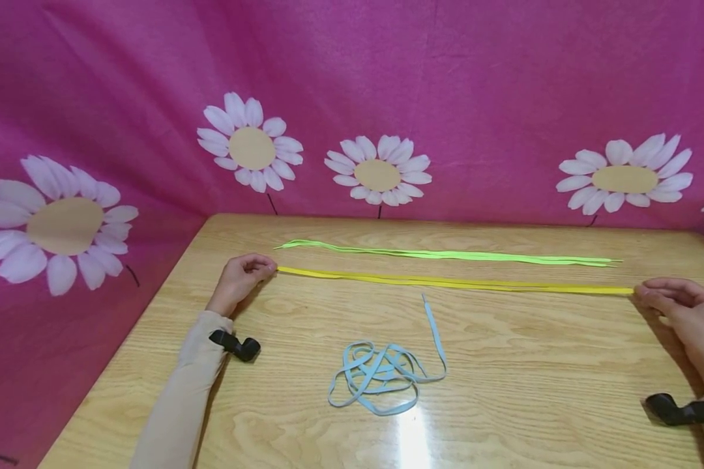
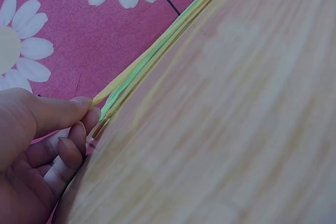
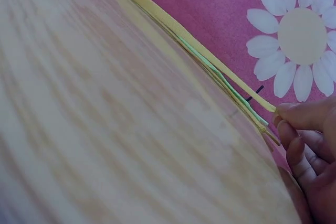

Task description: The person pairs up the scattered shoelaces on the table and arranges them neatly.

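A yellow shoelace (image 1: 446, 282) stretches across the table between both hands, its strands running side by side. My left hand (image 1: 242, 280) pinches one end between thumb and forefinger; the pinch shows closely in the left wrist view, on the yellow shoelace (image 2: 126, 74). At the far right my right hand (image 1: 683, 316) pinches the other end. In the right wrist view a loose yellow tip hangs just below those fingers (image 3: 302, 116). Behind the yellow one, a bright green shoelace (image 1: 463, 255) lies lengthwise, nearly parallel. Closer to me a light blue shoelace (image 1: 381, 378) lies in a loose tangle.
The wooden table (image 1: 534, 391) carries all the laces. A pink cloth (image 1: 475, 85) printed with large white daisies hangs along the table's back and left edges. Black wrist cameras are strapped on both forearms, the left one (image 1: 234, 345) over a beige sleeve.
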A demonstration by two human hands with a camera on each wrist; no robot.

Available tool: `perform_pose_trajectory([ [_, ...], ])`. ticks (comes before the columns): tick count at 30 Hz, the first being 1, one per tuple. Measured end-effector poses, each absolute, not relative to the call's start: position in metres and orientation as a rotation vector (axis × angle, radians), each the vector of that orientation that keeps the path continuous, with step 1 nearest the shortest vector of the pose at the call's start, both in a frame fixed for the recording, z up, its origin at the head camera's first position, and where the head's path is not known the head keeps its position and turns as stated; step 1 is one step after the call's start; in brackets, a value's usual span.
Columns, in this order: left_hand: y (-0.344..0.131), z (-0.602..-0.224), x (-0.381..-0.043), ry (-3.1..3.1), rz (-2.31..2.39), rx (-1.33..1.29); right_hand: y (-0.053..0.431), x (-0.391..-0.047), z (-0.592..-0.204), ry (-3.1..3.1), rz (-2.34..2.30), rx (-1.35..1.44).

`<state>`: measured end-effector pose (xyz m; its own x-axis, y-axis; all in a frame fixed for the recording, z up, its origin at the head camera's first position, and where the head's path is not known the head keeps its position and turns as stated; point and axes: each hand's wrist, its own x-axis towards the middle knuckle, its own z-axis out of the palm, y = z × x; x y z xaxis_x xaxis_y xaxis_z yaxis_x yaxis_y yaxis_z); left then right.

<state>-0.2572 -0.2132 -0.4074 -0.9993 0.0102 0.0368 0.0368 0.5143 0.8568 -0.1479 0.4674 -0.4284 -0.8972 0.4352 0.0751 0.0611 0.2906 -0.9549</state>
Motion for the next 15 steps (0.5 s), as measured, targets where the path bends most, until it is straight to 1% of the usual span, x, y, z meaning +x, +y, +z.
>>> perform_pose_trajectory([
  [8, -0.2146, -0.4069, -0.2558, -2.722, -1.534, -0.027, 0.4645, -0.1536, -0.4285, -2.285, 1.554, -0.515],
  [15, -0.2112, -0.4056, -0.2568, -2.726, -1.553, 0.033, 0.4642, -0.1557, -0.4309, -2.471, 1.302, -0.551],
])
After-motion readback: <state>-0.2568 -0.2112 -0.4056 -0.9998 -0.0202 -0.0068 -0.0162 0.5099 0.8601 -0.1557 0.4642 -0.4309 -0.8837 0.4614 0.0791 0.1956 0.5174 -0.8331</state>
